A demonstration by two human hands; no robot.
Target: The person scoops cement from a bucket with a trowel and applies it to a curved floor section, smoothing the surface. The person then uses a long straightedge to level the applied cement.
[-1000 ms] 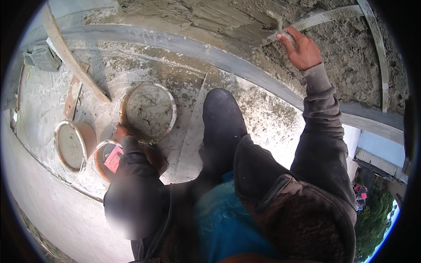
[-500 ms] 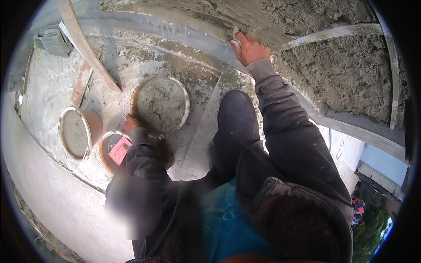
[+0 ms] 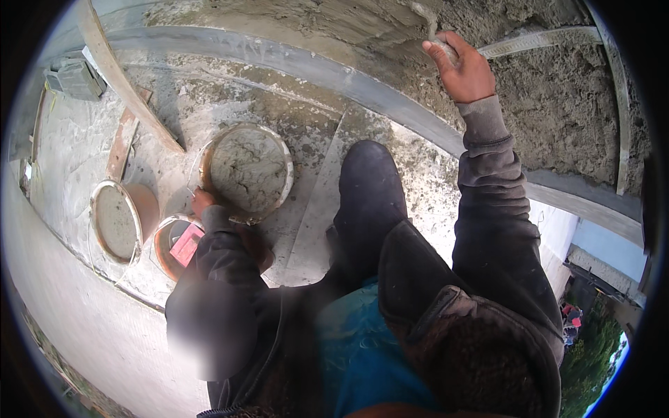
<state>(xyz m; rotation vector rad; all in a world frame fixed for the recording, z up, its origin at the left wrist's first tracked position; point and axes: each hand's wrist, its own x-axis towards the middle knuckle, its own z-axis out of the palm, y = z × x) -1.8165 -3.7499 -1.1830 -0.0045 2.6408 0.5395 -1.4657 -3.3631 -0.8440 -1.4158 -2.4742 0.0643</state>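
My right hand (image 3: 470, 73) is closed around the grip of a trowel (image 3: 428, 21), up against the wet mortar on the wall (image 3: 334, 35). The trowel's bent neck is caked with mortar; its blade hardly shows. Low on the left, my left hand (image 3: 203, 200) is closed at the near left edge of a large round bucket (image 3: 287, 167) of grey mortar, by its wire handle. From here, its fingers seem to grip the handle or rim, though they are partly hidden.
Left of my arm stand a bucket of grey mix (image 3: 145, 209) and an orange bucket (image 3: 162, 254) holding a pink-red flat tool (image 3: 187, 245). A wooden plank (image 3: 125, 83) leans beyond them, near grey blocks (image 3: 75, 78). Light screed strips (image 3: 543, 45) cross the rough wall mortar.
My right hand has moved right and upward along the wall with the trowel, leaving a smeared surface behind it. My left hand stays at the bucket.
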